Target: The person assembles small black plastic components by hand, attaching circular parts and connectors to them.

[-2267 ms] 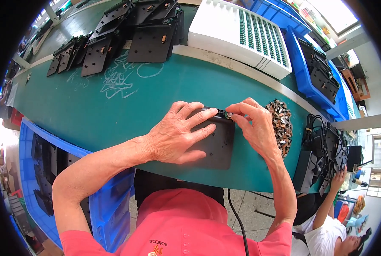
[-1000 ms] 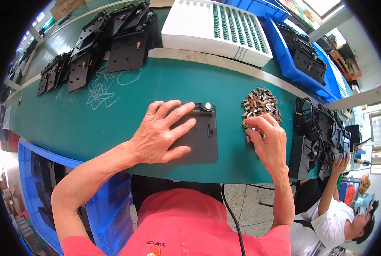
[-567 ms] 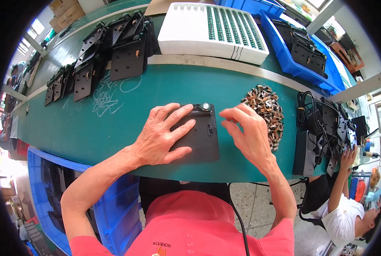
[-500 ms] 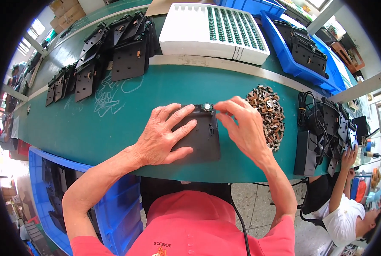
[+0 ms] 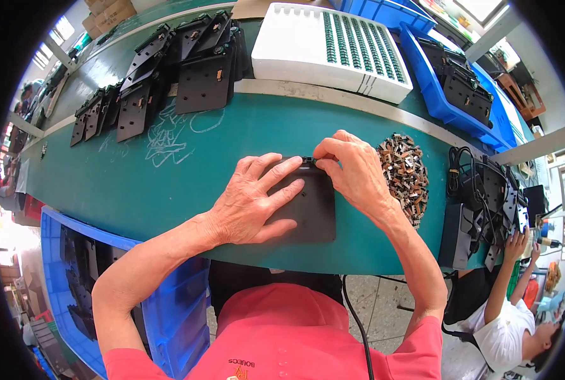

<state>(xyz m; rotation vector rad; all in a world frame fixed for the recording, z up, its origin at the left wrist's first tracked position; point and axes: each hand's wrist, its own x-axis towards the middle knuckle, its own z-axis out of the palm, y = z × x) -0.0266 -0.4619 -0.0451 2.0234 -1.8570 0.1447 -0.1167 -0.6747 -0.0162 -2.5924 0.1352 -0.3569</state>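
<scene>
A black flat rectangular panel (image 5: 317, 209) lies on the green table in front of me. My left hand (image 5: 247, 199) rests on its left side, fingers spread and the thumb apart. At the far right corner, my right hand (image 5: 355, 164) has its thumb and fingertips pinched together along the panel's far edge. What sits between those fingertips is hidden. A small dark fitting (image 5: 307, 161) shows on that edge between my hands. Right of my right hand is a heap of small brown and silver electronic parts (image 5: 404, 168).
Similar black panels (image 5: 209, 88) stand stacked at the far left. A white foam tray (image 5: 288, 38) holds rows of green parts. Blue bins stand at the far right (image 5: 431, 95) and lower left (image 5: 175, 316). Cables (image 5: 454, 168) and another person's hand (image 5: 518, 244) are at right.
My right hand has closed in on the panel's far corner, and the round fitting there no longer shows. The panel's face now looks plainer. My left hand stays on the panel; the whole view has shifted slightly.
</scene>
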